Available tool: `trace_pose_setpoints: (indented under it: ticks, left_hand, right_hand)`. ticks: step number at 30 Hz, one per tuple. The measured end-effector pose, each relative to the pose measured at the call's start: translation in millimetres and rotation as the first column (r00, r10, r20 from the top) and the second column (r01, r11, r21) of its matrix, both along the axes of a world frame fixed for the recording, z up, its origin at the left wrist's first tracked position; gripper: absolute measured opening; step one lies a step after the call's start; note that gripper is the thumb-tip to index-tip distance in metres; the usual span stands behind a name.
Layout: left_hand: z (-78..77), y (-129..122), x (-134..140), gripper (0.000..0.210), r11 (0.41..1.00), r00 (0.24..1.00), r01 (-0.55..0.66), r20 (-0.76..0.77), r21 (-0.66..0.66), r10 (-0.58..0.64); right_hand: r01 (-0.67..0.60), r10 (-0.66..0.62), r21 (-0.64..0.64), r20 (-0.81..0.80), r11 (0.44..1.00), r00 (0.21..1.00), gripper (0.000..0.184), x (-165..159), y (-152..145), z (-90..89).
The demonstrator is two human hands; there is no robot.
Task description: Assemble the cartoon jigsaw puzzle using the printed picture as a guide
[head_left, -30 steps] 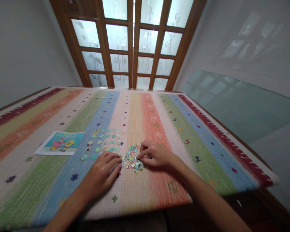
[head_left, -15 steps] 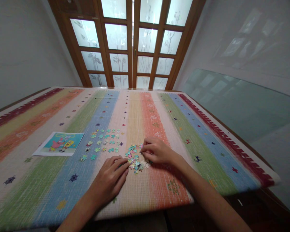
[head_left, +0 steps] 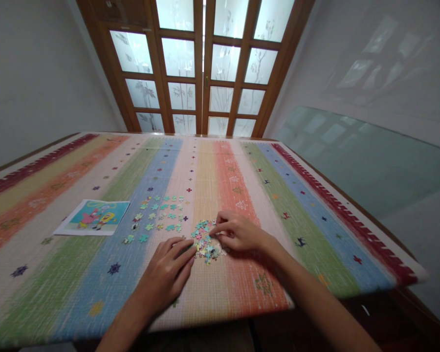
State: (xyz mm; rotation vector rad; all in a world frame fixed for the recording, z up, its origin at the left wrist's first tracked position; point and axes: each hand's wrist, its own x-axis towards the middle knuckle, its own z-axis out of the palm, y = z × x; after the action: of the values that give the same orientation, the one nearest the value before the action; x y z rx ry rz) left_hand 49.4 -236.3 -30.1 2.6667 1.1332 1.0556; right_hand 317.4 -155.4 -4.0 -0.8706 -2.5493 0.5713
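Note:
A small heap of jigsaw pieces (head_left: 205,242), mostly turquoise, yellow and pink, lies on the tablecloth between my hands. My left hand (head_left: 169,266) rests palm down at the heap's left side, fingers stretched out and gently bent, their tips touching its edge. From the right, my right hand (head_left: 238,232) reaches over the heap with fingers drawn together and the index fingertip down among the pieces. Whatever lies between its thumb and fingers is hidden. Left of the heap, several loose jigsaw pieces (head_left: 149,227) are spread out in rough rows, picture side up.
A printed cartoon picture (head_left: 95,218) on white paper lies further left. Striped cloth (head_left: 286,259) covers the table, whose near edge runs below my forearms. Beyond the far edge stand wooden doors with frosted panes (head_left: 220,100); a pale glass panel (head_left: 352,142) leans at the right wall.
My right hand has shifted slightly left over the heap, and its index finger now reaches further in among the pieces. My left hand stays nearly in place. The view has moved slightly.

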Motion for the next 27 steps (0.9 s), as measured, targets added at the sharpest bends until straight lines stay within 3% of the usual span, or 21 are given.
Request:
trace_pose_setpoints:
  ticks: [3, 10, 17, 27]
  left_hand:
    - [-1.1, 0.3, -0.3, 0.025, 1.000, 1.000, -0.013, 0.021, -0.010, 0.014]
    - [2.4, -0.3, 1.0, 0.019, 0.999, 0.998, -0.038, 0.046, 0.023, 0.037]
    - [4.1, -3.2, -0.2, 0.018, 0.994, 0.992, -0.100, 0.077, -0.050, 0.104]
    - [-3.1, -2.4, 0.8, 0.017, 0.996, 0.988, -0.013, 0.149, -0.094, 0.027]
  right_hand:
    - [-0.041, 0.041, 0.009, 0.006, 0.999, 0.999, 0.025, -3.3, -1.8, -1.4]
    - [-0.002, 0.002, 0.028, -0.012, 1.000, 1.000, 0.025, -2.0, -1.9, -0.6]
    - [-0.096, 0.089, -0.098, -0.068, 0.991, 0.994, 0.013, -3.7, -8.6, 6.2]
    - [-0.096, 0.083, -0.203, -0.070, 0.974, 0.994, 0.014, -1.4, -4.5, 7.2]
